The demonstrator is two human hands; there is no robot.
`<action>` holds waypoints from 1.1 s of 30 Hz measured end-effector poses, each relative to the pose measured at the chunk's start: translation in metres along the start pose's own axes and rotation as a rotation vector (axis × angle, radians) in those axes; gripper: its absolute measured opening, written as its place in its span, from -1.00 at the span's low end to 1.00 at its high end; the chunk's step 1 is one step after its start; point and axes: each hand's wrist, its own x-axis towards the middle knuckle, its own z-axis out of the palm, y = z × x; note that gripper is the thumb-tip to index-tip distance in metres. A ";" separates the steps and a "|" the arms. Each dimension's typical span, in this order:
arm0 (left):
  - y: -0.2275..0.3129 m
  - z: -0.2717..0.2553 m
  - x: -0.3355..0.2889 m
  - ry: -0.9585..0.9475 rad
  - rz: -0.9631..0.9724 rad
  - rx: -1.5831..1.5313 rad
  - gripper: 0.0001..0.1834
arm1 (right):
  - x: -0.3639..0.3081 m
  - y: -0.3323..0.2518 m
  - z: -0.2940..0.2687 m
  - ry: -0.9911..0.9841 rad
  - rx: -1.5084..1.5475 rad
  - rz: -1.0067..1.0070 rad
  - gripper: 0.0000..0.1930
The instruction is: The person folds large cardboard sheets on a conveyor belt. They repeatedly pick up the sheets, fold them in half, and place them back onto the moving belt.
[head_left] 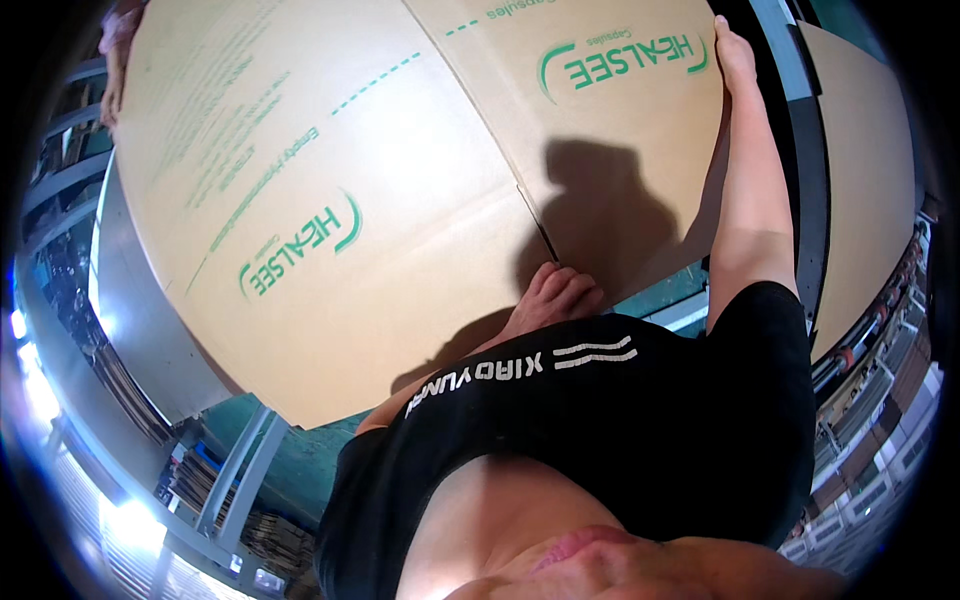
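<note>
A large flat cardboard sheet (pixel 420 210), brown with green print, spreads out in front of me. A crease runs across it and ends in a dark slot near its close edge. At that slot my left hand (pixel 557 292) has its fingers curled over the edge, closed on the sheet. My right arm reaches far forward, and my right hand (pixel 737 58) grips the sheet's right edge with the thumb along it; its other fingers are mostly hidden. My shadow falls on the right part of the board.
Another person's arm and hand (pixel 115 75) are at the sheet's far left edge. To the right stands another brown board (pixel 865 170) beside a dark metal frame. Grey metal rails (pixel 240 470) and stacked cardboard (pixel 275 540) lie low on the left, above a green floor (pixel 310 460).
</note>
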 end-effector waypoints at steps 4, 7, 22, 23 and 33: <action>0.003 0.016 -0.007 0.078 -0.177 -0.084 -0.27 | 0.000 -0.012 0.002 -0.064 0.009 -0.091 -0.32; 0.039 0.003 -0.001 0.188 -0.356 0.058 -0.14 | -0.005 -0.016 -0.013 -0.084 -0.078 -0.088 -0.28; 0.090 0.012 0.037 -0.017 -0.618 0.485 0.00 | -0.013 0.127 -0.153 -0.055 0.588 -0.631 -0.63; 0.094 0.014 0.044 -0.022 -0.643 0.498 -0.01 | 0.003 0.172 -0.178 -0.018 0.538 -0.478 -0.66; 0.077 0.032 0.038 -0.017 -0.698 0.653 -0.22 | 0.071 0.530 -0.353 0.359 -0.793 -0.192 -0.35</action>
